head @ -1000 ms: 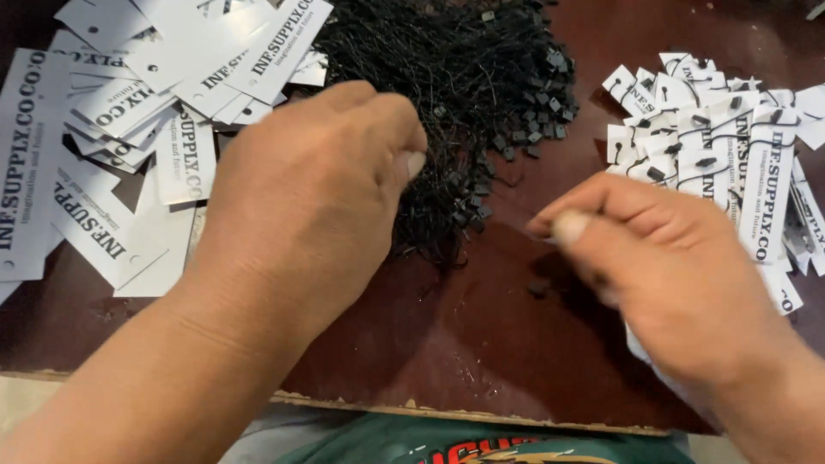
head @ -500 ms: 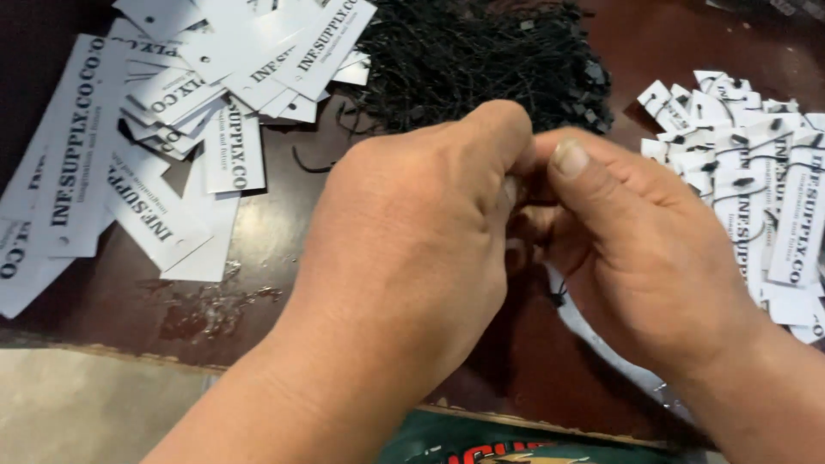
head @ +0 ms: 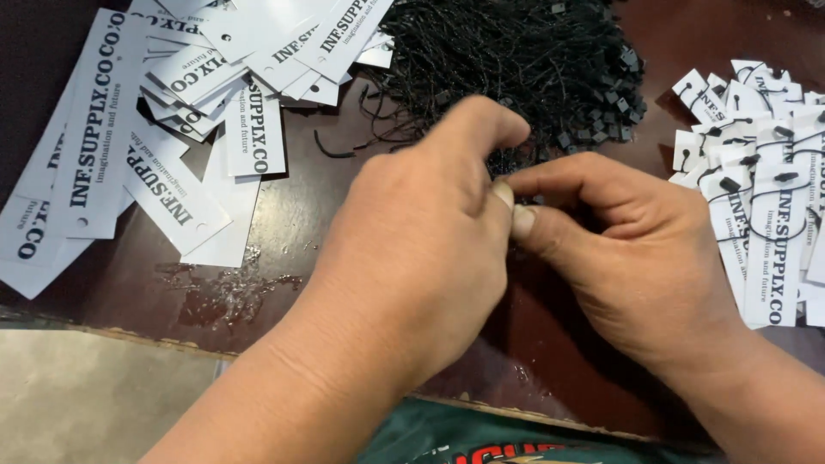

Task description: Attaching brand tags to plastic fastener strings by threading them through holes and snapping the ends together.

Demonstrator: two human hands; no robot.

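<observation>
Both hands met fingertip to fingertip, the left hand (head: 412,249) and right hand (head: 636,258) pinched shut; what they pinched was hidden. Just behind lay the tangled heap of black string fasteners (head: 524,60). Loose white rectangular paper tags (head: 172,112) lay left; strung white tags (head: 756,198) right, on the dark red-brown wooden table (head: 284,232).

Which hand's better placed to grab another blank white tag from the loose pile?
Left hand, probably: the loose white tags lie on its side; the right hand sits beside the strung tags.
</observation>
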